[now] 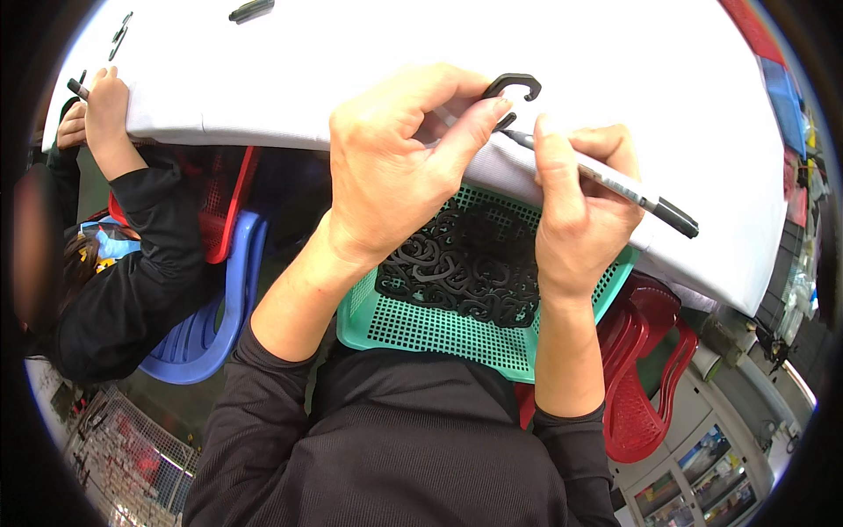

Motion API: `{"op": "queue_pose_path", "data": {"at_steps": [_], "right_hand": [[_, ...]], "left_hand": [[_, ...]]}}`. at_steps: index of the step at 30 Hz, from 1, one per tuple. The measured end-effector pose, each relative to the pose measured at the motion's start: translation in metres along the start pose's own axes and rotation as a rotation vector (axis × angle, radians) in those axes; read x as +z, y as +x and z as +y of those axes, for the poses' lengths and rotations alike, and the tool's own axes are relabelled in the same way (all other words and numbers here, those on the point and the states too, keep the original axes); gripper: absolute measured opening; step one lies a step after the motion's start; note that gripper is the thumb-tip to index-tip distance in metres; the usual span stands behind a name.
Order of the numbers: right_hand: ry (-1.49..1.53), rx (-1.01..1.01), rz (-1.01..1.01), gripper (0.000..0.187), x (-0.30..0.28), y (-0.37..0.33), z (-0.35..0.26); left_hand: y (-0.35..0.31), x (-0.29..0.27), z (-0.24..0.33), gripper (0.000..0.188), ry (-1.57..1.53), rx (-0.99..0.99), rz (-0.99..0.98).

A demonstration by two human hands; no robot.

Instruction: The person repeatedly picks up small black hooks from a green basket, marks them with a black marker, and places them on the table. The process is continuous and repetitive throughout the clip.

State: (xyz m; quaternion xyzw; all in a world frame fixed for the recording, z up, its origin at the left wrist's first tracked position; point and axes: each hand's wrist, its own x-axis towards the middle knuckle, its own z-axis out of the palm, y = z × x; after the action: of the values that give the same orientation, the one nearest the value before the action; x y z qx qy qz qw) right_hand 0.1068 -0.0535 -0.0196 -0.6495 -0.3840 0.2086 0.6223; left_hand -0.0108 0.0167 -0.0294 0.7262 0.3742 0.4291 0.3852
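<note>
My left hand [399, 145] pinches a small black plastic hook [518, 82] between thumb and forefinger, above the table's near edge. Its curved top sticks out past my fingertips, and the middle is hidden by my thumb. In my right hand [584, 202] is a marker [628, 186] with a pale barrel and a black end. The marker's dark tip is at the lower end of the hook; whether they touch I cannot tell. Below my hands, a green perforated basket [421, 338] holds a heap of black plastic hooks [457, 263].
A white-covered table [632, 61] spreads ahead, with a black marker [251, 10] near its far edge. At left a co-worker's hand [107, 105] works beside another marker [77, 88]. Blue [206, 338] and dark red plastic chairs [637, 395] stand on either side below the table.
</note>
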Motion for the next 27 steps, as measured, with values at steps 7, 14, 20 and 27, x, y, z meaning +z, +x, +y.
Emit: {"op": "queue_pose_path", "data": {"at_steps": [7, 14, 20, 27], "right_hand": [[0.093, -0.017, 0.099, 0.017, -0.016, 0.002, -0.008], [0.068, 0.091, 0.002, 0.018, -0.011, 0.005, -0.016], [-0.028, 0.109, -0.049, 0.017, -0.001, 0.006, -0.012], [-0.015, 0.089, -0.058, 0.016, 0.0, 0.007, -0.008]], "left_hand": [[-0.001, -0.006, 0.006, 0.017, 0.054, -0.006, -0.007], [-0.005, -0.009, -0.003, 0.025, 0.067, 0.145, -0.02], [-0.006, -0.009, -0.005, 0.024, 0.078, 0.189, -0.011], [-0.007, -0.009, -0.005, 0.025, 0.07, 0.174, -0.009]]}}
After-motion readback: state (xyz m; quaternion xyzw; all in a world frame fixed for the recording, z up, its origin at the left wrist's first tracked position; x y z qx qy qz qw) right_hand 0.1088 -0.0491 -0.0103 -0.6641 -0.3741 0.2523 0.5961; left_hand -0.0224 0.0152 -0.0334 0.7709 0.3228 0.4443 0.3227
